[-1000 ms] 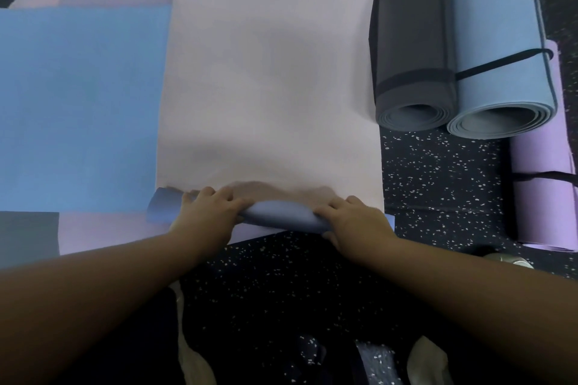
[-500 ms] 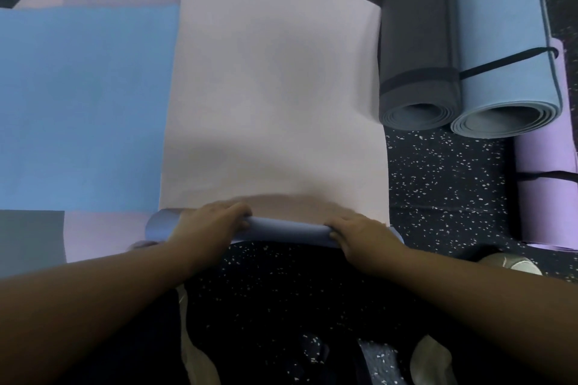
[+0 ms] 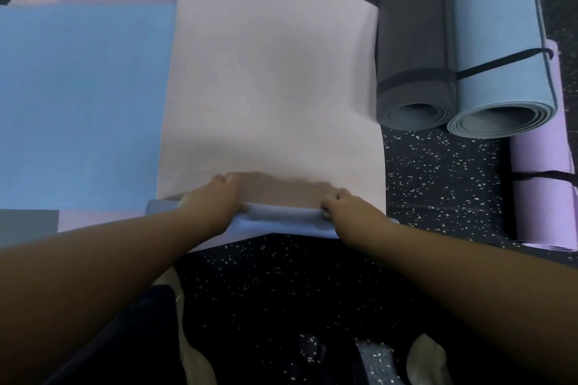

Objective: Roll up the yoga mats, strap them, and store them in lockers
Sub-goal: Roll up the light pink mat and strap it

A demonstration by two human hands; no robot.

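A dark rubber floor flecked with white (image 3: 438,184) carries everything. On it lies a broad pale pink foam yoga mat (image 3: 269,78), smooth and matte, spread flat in the middle, its near edge turned into a tight blue-backed roll (image 3: 283,216). Left of it, a flat blue mat (image 3: 81,103) overlaps other pink sheets. To the right lie three rolled mats side by side: a grey one (image 3: 413,50), a light blue one (image 3: 500,40) and a lilac one (image 3: 544,197), each ringed by a thin black strap (image 3: 500,62). The left hand (image 3: 212,206) and right hand (image 3: 347,208) both curl their fingers over the roll, clamping it.
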